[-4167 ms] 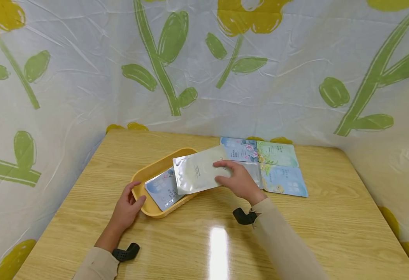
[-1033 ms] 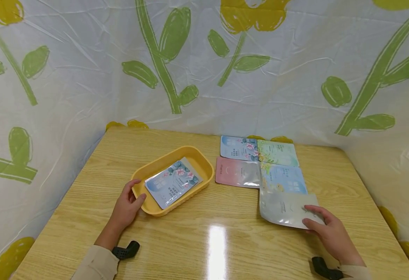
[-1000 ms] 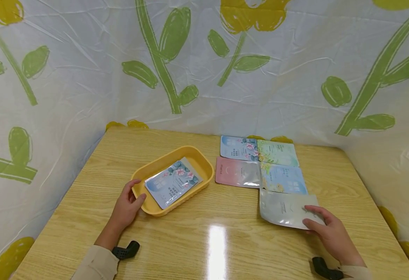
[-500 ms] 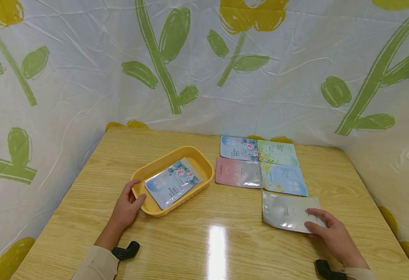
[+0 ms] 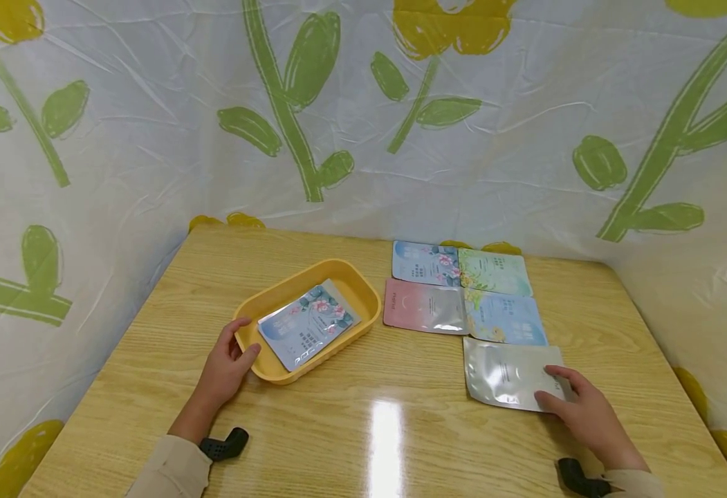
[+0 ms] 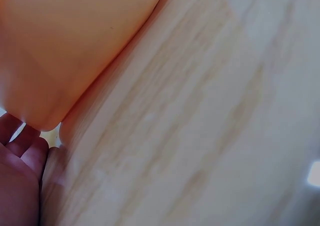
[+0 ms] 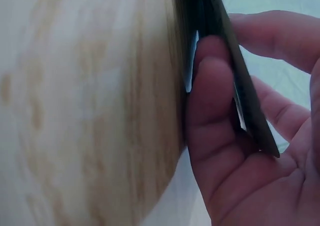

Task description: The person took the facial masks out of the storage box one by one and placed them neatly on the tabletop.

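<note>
In the head view my left hand (image 5: 223, 366) grips the near-left end of a yellow plastic tray (image 5: 263, 363), thumb and fingers at its rim. Flat inside the tray lies a blue flowered face mask packet (image 5: 297, 332) on top of a paler one. At the right, my right hand (image 5: 587, 408) pinches the right end of a silver face mask packet (image 5: 506, 373). The right wrist view shows this packet (image 7: 240, 76) edge-on, with fingers on both sides, tilted close over the wood. Its far edge lies just below the blue-and-yellow packet (image 5: 505, 318).
Above the silver packet, more face mask packets lie flat in two rows: a blue flowered packet (image 5: 425, 263) and a green packet (image 5: 494, 271) at the back, a pink packet (image 5: 422, 306) in front. The wooden table (image 5: 313, 436) ends at a flower-printed cloth (image 5: 351, 104) behind.
My right hand has carried the silver packet from over the tray to the right, below the laid-out packets, then shifted it slightly there. My left hand stays on the tray.
</note>
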Demonstrator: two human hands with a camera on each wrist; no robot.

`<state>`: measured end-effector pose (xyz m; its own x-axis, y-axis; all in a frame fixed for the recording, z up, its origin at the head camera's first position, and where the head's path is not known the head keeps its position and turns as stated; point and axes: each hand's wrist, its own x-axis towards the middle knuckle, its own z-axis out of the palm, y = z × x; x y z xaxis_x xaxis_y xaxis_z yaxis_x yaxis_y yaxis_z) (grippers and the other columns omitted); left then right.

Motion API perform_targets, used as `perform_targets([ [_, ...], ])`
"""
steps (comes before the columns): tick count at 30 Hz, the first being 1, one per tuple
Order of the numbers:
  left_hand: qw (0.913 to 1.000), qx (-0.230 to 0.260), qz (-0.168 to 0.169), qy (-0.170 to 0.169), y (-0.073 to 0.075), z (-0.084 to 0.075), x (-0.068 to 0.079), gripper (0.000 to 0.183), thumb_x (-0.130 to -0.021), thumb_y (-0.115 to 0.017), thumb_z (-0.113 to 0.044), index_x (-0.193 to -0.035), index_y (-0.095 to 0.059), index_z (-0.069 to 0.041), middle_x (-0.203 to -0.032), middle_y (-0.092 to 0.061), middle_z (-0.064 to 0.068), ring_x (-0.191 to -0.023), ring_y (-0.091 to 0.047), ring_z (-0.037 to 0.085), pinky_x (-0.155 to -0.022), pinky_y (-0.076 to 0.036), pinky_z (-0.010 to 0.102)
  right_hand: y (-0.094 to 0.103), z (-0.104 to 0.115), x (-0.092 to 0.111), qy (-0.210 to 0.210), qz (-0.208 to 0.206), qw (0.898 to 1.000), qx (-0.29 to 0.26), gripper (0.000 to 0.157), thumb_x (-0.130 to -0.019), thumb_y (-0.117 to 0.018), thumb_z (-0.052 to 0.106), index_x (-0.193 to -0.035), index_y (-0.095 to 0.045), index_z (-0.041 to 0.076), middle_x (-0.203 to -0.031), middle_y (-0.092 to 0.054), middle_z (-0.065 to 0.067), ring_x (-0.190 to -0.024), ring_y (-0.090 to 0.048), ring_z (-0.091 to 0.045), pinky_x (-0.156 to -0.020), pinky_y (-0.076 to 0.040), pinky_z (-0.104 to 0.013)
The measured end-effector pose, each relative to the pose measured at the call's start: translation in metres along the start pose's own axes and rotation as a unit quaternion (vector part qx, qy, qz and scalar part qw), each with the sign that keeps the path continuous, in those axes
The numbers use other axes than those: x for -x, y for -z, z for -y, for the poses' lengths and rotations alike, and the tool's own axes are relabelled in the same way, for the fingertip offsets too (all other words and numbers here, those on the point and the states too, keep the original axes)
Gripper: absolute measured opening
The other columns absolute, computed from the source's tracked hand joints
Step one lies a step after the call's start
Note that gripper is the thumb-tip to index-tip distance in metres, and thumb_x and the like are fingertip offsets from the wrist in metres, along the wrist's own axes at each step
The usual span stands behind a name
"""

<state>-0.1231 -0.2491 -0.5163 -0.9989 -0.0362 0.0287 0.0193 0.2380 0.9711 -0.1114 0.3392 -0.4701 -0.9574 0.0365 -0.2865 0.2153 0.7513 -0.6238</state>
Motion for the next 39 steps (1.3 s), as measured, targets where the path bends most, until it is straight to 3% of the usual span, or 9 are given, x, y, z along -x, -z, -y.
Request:
perform_targets([
  [18,0.9998,-0.005,-0.009,-0.018,-0.001,-0.002,0.001,0.05,-0.1,-0.058,-0.007,-0.145,-0.036,0.0,-0.15,-0.035,0.029,-0.137,-0.038,0.042,-0.096,-0.034,0.005,-0.002,0.001,-0.005,0.03,-0.029,0.994,0.101,0.075,-0.094,-0.068,0.042,-0.136,-0.044,-0.015,-0.137,-0.037,-0.047,-0.123,-0.037,-0.062,-0.096,-0.035,-0.07],
  [27,0.9999,-0.003,-0.004,-0.009,-0.001,-0.001,0.002,0.052,-0.1,-0.058,-0.007,-0.146,-0.036,0.0,-0.15,-0.034,0.029,-0.137,-0.038,0.04,-0.095,-0.034,0.005,-0.001,0.004,-0.001,0.04,-0.039,0.99,0.126,0.074,-0.093,-0.069,0.041,-0.131,-0.046,-0.019,-0.13,-0.044,-0.047,-0.118,-0.043,-0.062,-0.093,-0.039,-0.068],
  [39,1.0,-0.006,-0.003,-0.005,-0.001,0.0,0.001,0.052,-0.099,-0.059,-0.007,-0.145,-0.036,-0.001,-0.15,-0.035,0.029,-0.136,-0.04,0.039,-0.094,-0.036,0.005,0.011,-0.005,0.001,-0.001,-0.01,0.989,0.148,0.082,-0.096,-0.062,0.049,-0.132,-0.041,-0.021,-0.117,-0.055,-0.043,-0.108,-0.052,-0.058,-0.085,-0.045,-0.063],
])
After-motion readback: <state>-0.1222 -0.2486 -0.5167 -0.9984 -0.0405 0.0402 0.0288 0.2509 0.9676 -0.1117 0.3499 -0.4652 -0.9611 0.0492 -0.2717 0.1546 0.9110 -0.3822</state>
